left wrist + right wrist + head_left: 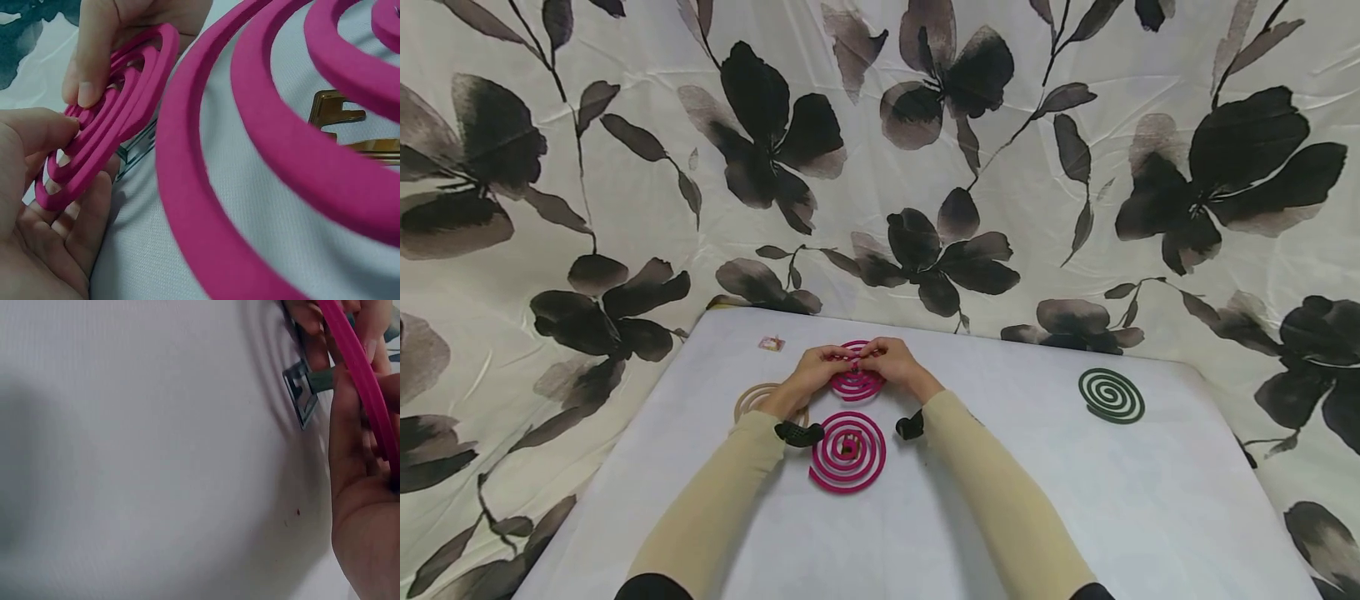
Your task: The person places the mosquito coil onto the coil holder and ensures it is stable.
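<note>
Both hands hold a pink mosquito coil (pixel 857 393) at the far middle of the table. My left hand (pixel 812 371) grips its left side, and my right hand (pixel 897 362) pinches it near the centre, tilted up in the left wrist view. Under it, a thin silvery metal piece (pixel 303 394) with a greenish strip shows in the right wrist view; what bears it is partly hidden by the fingers. A second pink mosquito coil (pixel 847 490) sits nearer, between the forearms, with a gold metal stand (pixel 326 112) at its middle.
A tan coil (pixel 752 398) lies partly under the left wrist. Far to the right lies a dark green coil (pixel 1111 396). A small printed packet (pixel 771 343) is at the back left of the white table (pixel 1015 467). Behind hangs a flowered cloth (pixel 850 183).
</note>
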Demonstrator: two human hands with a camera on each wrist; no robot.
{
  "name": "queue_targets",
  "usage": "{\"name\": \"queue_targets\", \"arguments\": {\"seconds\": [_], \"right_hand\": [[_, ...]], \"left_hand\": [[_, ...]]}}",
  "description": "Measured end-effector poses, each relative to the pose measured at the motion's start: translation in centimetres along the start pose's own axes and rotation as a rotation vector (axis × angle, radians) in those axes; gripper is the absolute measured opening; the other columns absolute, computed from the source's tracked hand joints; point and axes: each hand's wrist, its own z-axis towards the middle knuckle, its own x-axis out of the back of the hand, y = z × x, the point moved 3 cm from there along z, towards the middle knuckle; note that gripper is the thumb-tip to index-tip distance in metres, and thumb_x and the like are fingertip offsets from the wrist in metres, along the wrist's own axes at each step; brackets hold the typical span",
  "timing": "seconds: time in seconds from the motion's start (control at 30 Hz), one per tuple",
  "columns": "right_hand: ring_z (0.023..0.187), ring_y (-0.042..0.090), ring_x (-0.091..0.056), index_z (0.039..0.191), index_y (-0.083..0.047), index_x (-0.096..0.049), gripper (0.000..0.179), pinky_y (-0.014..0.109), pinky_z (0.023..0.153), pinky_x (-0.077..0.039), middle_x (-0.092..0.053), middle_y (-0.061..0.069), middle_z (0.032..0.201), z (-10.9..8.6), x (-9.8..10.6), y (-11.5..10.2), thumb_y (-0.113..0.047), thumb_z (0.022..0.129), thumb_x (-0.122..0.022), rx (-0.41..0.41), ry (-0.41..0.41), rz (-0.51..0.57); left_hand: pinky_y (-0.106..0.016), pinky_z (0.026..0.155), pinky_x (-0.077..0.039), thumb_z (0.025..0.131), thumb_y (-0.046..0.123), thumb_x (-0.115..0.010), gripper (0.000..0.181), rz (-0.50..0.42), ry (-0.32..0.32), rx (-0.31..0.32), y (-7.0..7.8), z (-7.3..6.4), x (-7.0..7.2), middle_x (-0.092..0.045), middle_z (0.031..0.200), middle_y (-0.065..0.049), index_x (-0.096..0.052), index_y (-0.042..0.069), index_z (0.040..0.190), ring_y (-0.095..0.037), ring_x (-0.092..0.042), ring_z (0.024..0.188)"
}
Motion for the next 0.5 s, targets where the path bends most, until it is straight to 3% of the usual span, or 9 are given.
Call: {"name": "queue_targets", "arguments": {"seconds": [0.33, 0.5], "right_hand": [[0.082, 0.012, -0.051, 0.1, -0.002, -0.068, 0.013, 0.021, 0.068, -0.043, -0.064, 0.005, 0.097, 0.45, 0.38, 0.13, -0.005, 0.087, -0.071, 0.024, -0.11, -0.074], [0.089, 0.014, -0.052, 0.107, -0.005, -0.067, 0.023, 0.023, 0.073, -0.044, -0.063, 0.007, 0.106, 0.5, 0.41, 0.16, -0.01, 0.086, -0.073, 0.031, -0.056, -0.083]], "left_hand": [[-0.029, 0.086, -0.04, 0.084, 0.017, -0.076, 0.027, 0.006, -0.006, -0.02, -0.08, 0.03, -0.43, -0.06, 0.123, -0.01, -0.073, 0.006, 0.108, -0.019, -0.049, 0.11], [-0.03, 0.089, -0.04, 0.083, 0.017, -0.076, 0.027, 0.015, 0.014, -0.019, -0.24, 0.21, -0.27, -0.059, 0.125, -0.011, -0.072, 0.005, 0.108, -0.021, -0.049, 0.111]]}}
